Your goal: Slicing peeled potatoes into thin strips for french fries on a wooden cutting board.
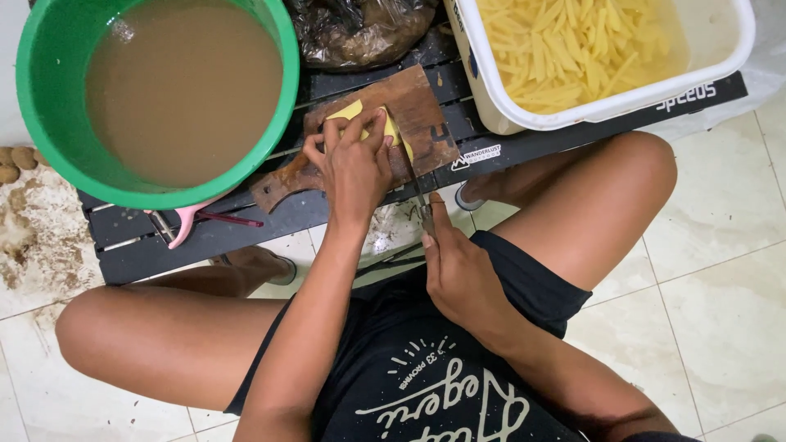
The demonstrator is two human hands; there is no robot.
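Potato slab (354, 112) mostly hidden under left hand (354, 168); knife (416, 184) handle buried in right hand (458, 274).

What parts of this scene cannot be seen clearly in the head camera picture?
- Potato piece: mostly covered by the left hand.
- Knife: blade thin and dark, edge unclear; handle hidden in the right hand.
- Green bucket: cut off by the top edge; murky water hides its inside.
- White tub of potato sticks: cut off at the top.
- Dark bag: contents unclear.
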